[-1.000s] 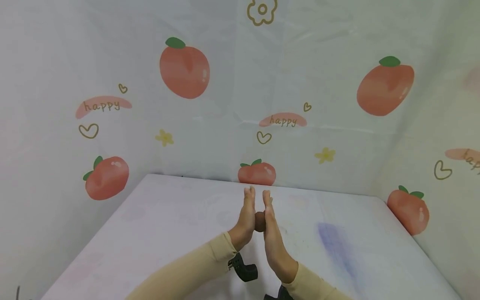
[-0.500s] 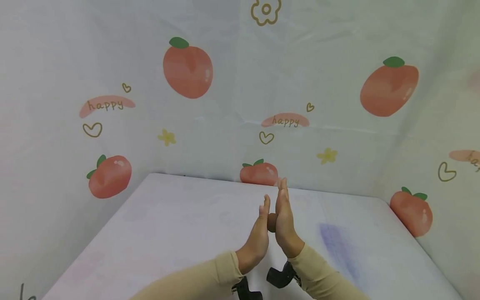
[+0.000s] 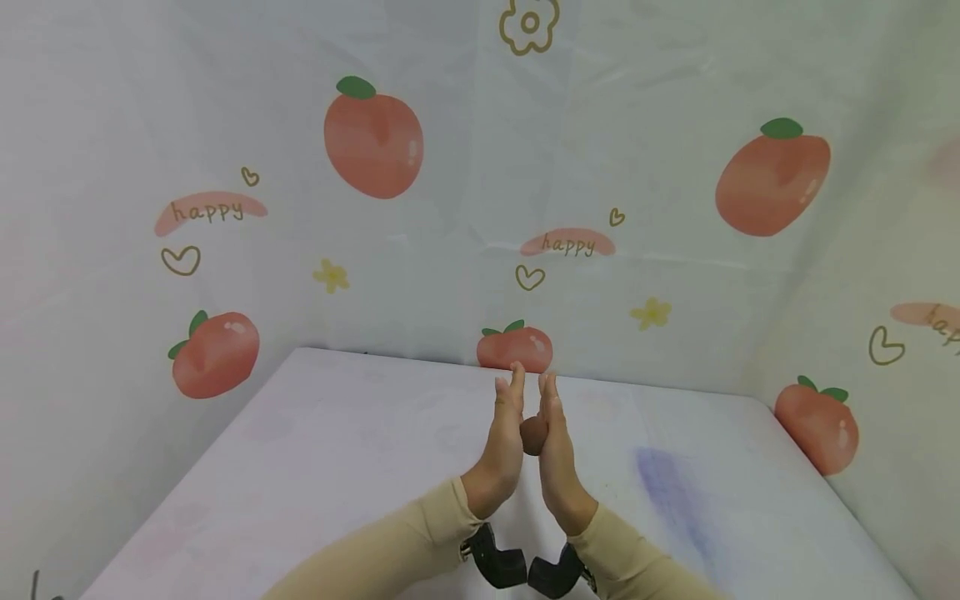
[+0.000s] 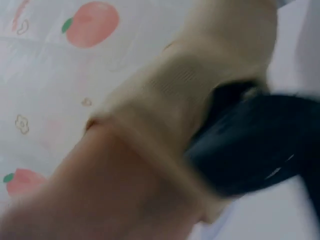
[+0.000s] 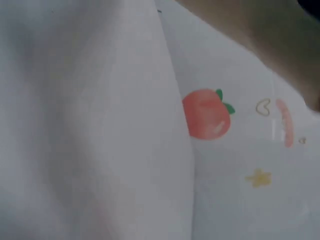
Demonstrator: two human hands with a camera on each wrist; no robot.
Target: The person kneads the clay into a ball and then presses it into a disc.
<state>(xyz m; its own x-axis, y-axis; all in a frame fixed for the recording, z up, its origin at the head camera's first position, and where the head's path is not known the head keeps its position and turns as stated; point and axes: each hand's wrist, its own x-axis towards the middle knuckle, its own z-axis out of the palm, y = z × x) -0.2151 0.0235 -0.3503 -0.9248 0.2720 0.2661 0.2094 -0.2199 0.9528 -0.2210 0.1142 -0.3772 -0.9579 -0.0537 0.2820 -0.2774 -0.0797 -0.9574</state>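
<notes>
A small round brown ball point(image 3: 533, 436), perhaps of clay, sits between two upright palms in the head view. My left hand point(image 3: 502, 457) presses it from the left with straight fingers pointing up. From the right, the flat palm of my right hand point(image 3: 559, 467) touches it, fingers also straight. Both hands are held above the white table, with a narrow gap between them below the ball. The left wrist view holds a blurred bare wrist point(image 4: 110, 185) and a beige sleeve; the ball is out of sight there. A blurred strip of arm point(image 5: 260, 35) crosses the right wrist view's top right corner.
The white table point(image 3: 360, 442) bears a blue-purple smear point(image 3: 675, 500) at right. A white sheet point(image 3: 450, 167) printed with red fruit hangs behind and beside it. Black wrist-camera mounts point(image 3: 501, 567) stick out under both sleeves, close together.
The hands rub against each other around the ball: the right hand went forward and then back, the left back and then forward. The ball shifted right, then slightly left.
</notes>
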